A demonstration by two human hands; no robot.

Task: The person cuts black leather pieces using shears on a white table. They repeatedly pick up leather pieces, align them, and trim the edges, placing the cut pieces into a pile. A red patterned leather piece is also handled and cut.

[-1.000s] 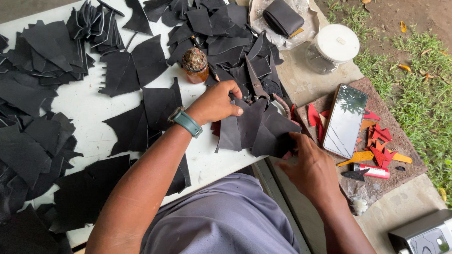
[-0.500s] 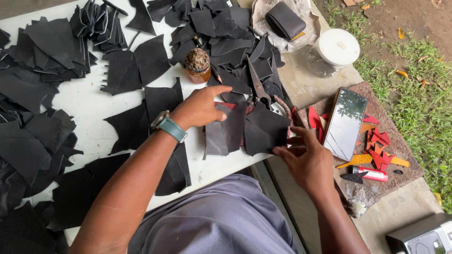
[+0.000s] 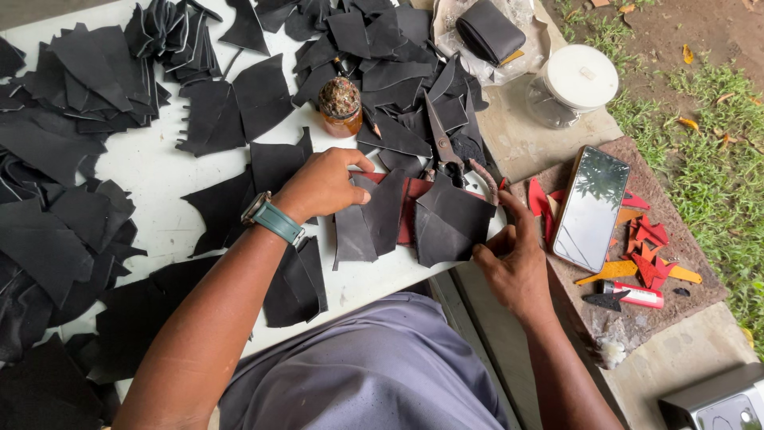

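Left hand (image 3: 322,185) pinches a black leather piece (image 3: 374,219), right hand (image 3: 513,259) grips another (image 3: 450,223); scissors (image 3: 446,147) close by could snag or nick fingers.

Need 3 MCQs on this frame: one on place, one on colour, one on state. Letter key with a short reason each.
1. Where do the metal scissors lie?
A. on the black leather pieces, beyond the right hand
B. on the grass
C. on the phone

2. What colour is the strap of the wristwatch on the left arm?
A. red
B. teal
C. white

3. What is the state of the round clear jar with the white lid?
A. lidless
B. tipped on its side
C. upright with lid on

Key: 1 A, the scissors rest on the dark pile above the flat black leather piece that the right hand touches. 2 B, the strap shows teal green just behind the left hand. 3 C, the white lid sits on top and faces up.
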